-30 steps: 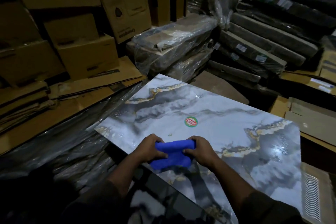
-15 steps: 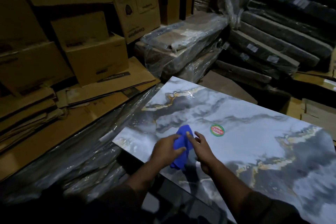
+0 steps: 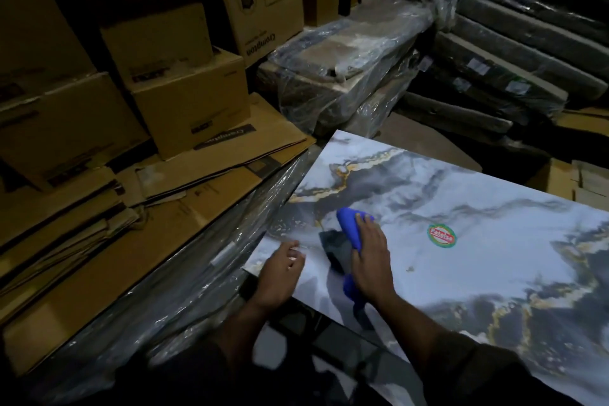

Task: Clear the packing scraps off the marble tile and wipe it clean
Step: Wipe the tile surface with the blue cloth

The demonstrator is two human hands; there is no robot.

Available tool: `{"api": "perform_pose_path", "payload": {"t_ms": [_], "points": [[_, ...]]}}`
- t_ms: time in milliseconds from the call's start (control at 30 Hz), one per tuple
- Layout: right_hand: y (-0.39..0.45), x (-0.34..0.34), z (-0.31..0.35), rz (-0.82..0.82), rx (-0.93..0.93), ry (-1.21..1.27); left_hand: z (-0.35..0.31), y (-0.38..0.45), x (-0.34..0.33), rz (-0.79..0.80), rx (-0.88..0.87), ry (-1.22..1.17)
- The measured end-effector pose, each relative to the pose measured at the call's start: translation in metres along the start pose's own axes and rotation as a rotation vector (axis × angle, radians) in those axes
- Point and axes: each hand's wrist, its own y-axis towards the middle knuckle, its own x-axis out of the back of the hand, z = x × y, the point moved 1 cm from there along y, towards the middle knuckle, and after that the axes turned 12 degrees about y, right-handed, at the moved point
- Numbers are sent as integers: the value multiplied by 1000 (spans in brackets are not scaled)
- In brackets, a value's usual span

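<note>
Our right hand (image 3: 370,257) presses the cloth (image 3: 351,229) flat on the tile's (image 3: 494,273) near-left corner; left hand (image 3: 280,269) rests spread beside it. We'd sweep in even overlapping strokes toward that speck (image 3: 409,269).

A glossy, smooth face veined in grey, white and gold is shown by the marble tile (image 3: 478,260), with a round paper-like sticker (image 3: 442,236) stuck flat on it. A soft, matt blue cloth (image 3: 350,231) is seen bunched on the tile. Matt brown cardboard boxes (image 3: 184,102) are stacked behind, and shiny, crinkled clear plastic wrap (image 3: 346,76) is seen over bundles nearby.
</note>
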Motion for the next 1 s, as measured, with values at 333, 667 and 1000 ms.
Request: {"api": "perform_pose_path", "payload": {"t_ms": [333,667,1000], "points": [[-35,-47,-65,635,265,-672,42,53,17,45,31,107],[72,-77,-59,368,-145,-621,38,119,13,171,-50,215],[37,-111,-38,678,378,-586,61,166,28,203,-220,301]]}}
